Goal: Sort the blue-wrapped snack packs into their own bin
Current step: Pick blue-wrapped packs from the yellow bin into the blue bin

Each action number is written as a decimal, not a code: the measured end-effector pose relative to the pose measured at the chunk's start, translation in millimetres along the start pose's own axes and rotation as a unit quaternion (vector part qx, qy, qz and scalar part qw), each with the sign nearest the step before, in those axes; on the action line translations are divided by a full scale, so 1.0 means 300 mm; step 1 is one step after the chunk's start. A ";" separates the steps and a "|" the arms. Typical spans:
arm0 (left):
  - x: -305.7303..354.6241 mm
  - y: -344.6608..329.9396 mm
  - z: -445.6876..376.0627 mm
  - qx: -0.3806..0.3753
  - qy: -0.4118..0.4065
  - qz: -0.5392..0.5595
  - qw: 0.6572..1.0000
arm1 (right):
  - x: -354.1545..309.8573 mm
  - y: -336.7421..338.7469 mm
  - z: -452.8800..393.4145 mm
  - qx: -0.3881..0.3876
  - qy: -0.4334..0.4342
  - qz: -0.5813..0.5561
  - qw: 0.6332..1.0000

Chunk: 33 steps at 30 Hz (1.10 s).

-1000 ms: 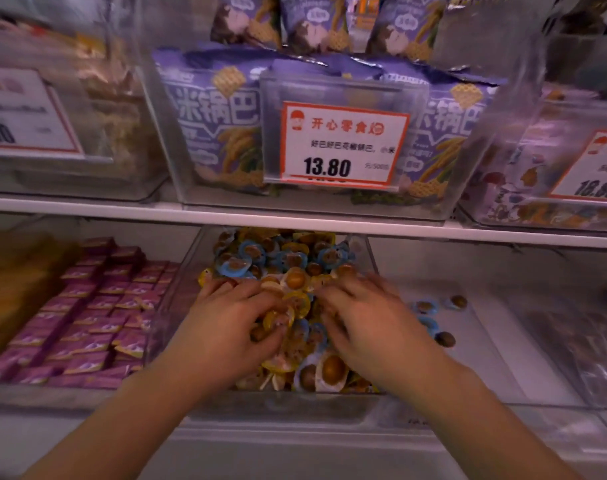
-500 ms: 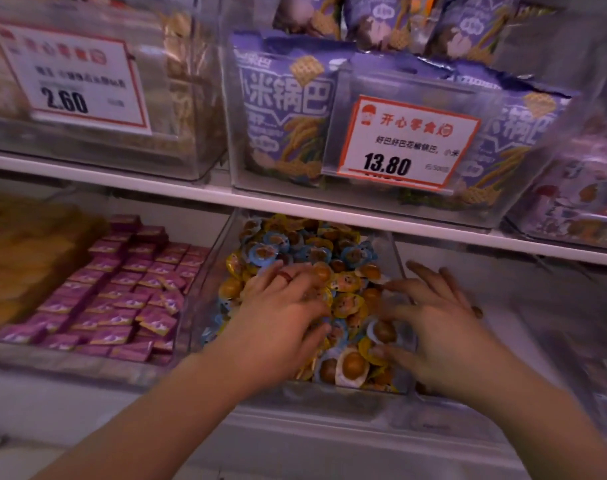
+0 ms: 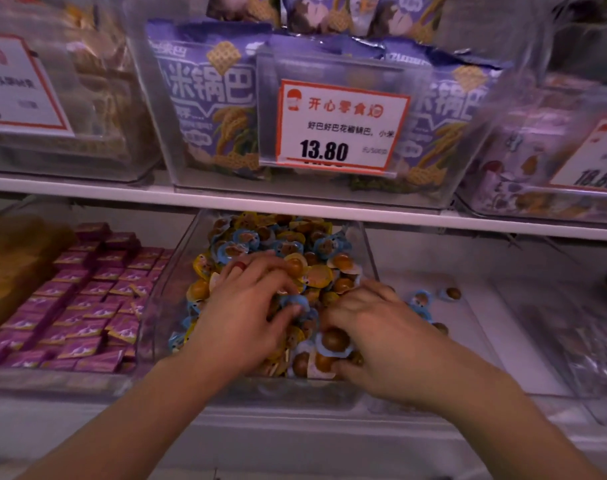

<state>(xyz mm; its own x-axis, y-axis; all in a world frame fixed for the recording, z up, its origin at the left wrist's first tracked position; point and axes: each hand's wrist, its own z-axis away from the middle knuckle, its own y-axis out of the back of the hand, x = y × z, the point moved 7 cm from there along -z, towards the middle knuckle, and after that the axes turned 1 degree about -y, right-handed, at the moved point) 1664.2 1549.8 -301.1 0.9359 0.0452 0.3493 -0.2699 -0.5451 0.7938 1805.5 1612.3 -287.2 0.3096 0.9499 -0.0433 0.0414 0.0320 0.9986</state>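
While both hands, left (image 3: 241, 317) and right (image 3: 381, 336), dig curled into the snack bin (image 3: 368, 244), grips unclear, purple bags (image 3: 208, 98) fill the shelf (image 3: 87, 190) above.

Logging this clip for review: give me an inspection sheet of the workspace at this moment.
Surface: white lower shelf under an upper shelf.
Job's things: mixed bin of blue and yellow snack packs; a few blue packs lie in the right bin.
Clutter: pink packets in the bin to the left.
Hands: left hand and right hand dig in the pile; grip unclear.
Cables: nothing seen.
Surroundings: purple bags, price tag 13.80.
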 end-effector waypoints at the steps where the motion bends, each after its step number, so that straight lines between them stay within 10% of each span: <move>1: -0.003 0.017 0.001 0.028 0.025 0.042 0.998 | 0.001 0.002 -0.003 0.001 0.004 0.001 1.000; 6: -0.013 0.017 0.004 0.012 0.094 0.162 0.982 | 0.029 0.006 -0.025 0.031 -0.023 0.000 0.999; 23: 0.025 -0.073 0.038 -0.267 -0.036 -0.112 0.956 | -0.011 -0.050 -0.120 0.001 -0.038 0.118 0.992; 33: -0.014 0.006 0.025 -0.159 0.036 -0.074 0.984 | -0.027 -0.053 -0.131 0.005 -0.060 0.124 0.990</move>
<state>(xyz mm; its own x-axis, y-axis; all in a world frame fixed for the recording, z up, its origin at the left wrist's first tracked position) 1661.4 1542.3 -304.8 0.9548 0.1692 0.2443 -0.2005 -0.2399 0.9499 1764.9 1616.2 -301.5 0.4227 0.8842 0.1988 -0.0413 -0.2003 0.9789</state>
